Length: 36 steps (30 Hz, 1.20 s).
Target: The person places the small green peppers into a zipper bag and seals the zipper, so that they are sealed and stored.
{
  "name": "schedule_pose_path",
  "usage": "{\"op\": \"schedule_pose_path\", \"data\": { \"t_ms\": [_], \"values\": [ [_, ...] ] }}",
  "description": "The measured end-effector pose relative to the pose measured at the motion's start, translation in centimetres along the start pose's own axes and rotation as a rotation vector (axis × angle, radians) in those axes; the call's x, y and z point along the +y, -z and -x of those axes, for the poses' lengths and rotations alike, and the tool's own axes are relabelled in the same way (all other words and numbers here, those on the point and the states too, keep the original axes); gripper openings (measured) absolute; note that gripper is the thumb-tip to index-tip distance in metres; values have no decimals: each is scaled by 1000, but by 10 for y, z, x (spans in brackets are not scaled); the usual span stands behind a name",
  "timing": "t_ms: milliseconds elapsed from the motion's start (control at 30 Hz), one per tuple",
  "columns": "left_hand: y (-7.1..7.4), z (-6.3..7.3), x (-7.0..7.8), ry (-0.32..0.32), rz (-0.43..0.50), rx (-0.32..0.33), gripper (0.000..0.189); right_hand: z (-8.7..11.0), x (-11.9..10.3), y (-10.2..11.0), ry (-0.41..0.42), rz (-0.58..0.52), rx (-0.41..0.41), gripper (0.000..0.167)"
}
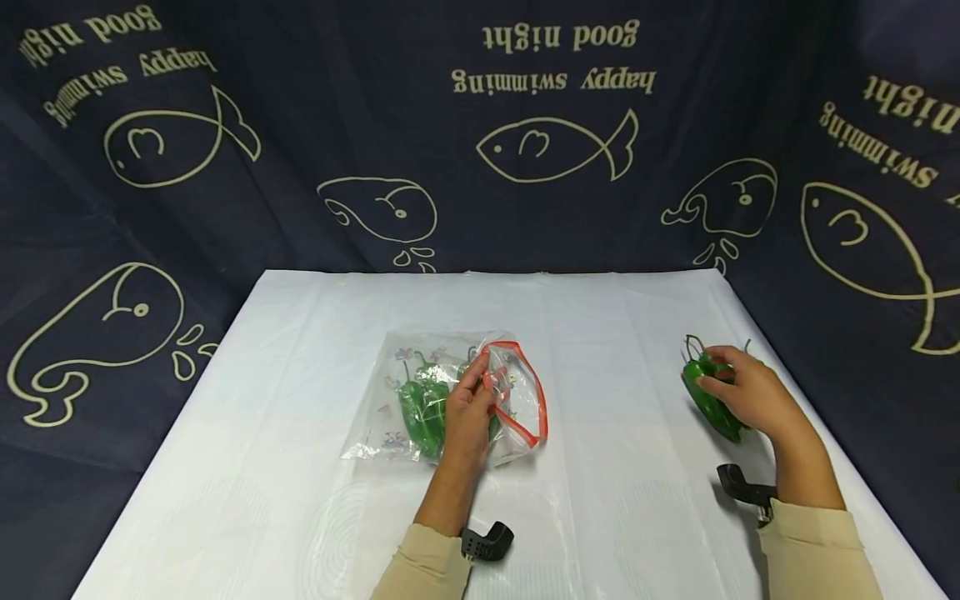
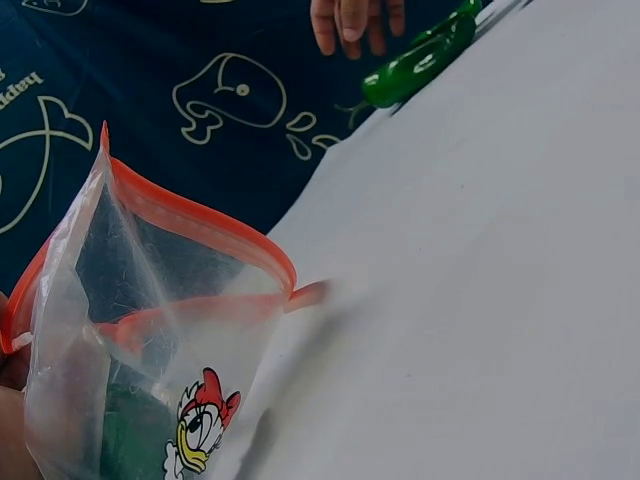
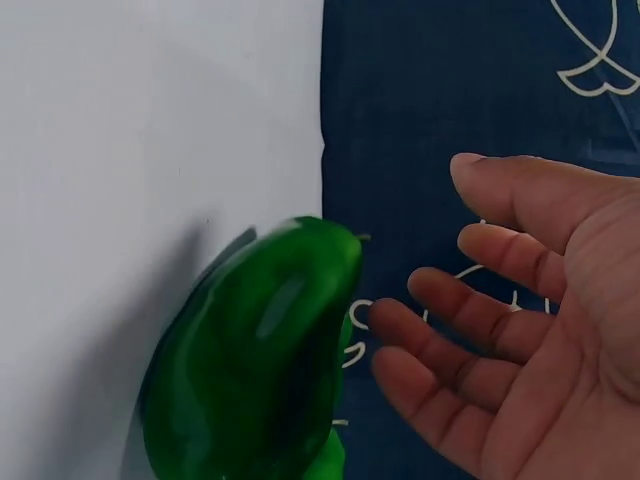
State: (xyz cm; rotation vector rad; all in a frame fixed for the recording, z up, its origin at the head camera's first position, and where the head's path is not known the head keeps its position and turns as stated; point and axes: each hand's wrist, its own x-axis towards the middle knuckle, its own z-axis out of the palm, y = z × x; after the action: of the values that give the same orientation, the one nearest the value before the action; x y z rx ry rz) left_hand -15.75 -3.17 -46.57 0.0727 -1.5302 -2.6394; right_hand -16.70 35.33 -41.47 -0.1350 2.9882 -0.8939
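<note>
A clear zip bag (image 1: pixel 542 408) with a red-orange zip edge lies on the table, several green peppers (image 1: pixel 422 412) inside. My left hand (image 1: pixel 469 412) pinches the bag near its mouth. The left wrist view shows that mouth gaping, with a cartoon duck print (image 2: pixel 200 430) on the plastic. Over by the right table edge, my right hand (image 1: pixel 753 393) hovers at some loose green peppers (image 1: pixel 708 404). In the right wrist view its fingers (image 3: pixel 440 365) are spread and slightly bent, apart from the nearest pepper (image 3: pixel 250 370). How many loose peppers lie there is partly hidden.
A white cloth covers the table (image 1: pixel 300 333). Dark blue curtains (image 1: pixel 420 83) with fish and whale drawings hang behind and along both sides. Each wrist carries a black camera mount (image 1: pixel 487 542).
</note>
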Motion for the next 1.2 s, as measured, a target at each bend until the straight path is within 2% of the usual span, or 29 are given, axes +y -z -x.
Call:
{"op": "schedule_pose_path", "data": {
  "t_ms": [200,533,800,1200],
  "values": [
    [1,1,0,13,4,-10,58,1,9,-3,-36,50,-23,60],
    [0,0,1,7,5,-15,59,0,11,-7,-52,109,3,56],
    [1,-1,-1,11,2,-9,61,-3,16,-12,-88,138,-34,61],
    [2,-2,-2,0,-12,-7,63,-5,14,-17,-53,164,-40,64]
  ]
}}
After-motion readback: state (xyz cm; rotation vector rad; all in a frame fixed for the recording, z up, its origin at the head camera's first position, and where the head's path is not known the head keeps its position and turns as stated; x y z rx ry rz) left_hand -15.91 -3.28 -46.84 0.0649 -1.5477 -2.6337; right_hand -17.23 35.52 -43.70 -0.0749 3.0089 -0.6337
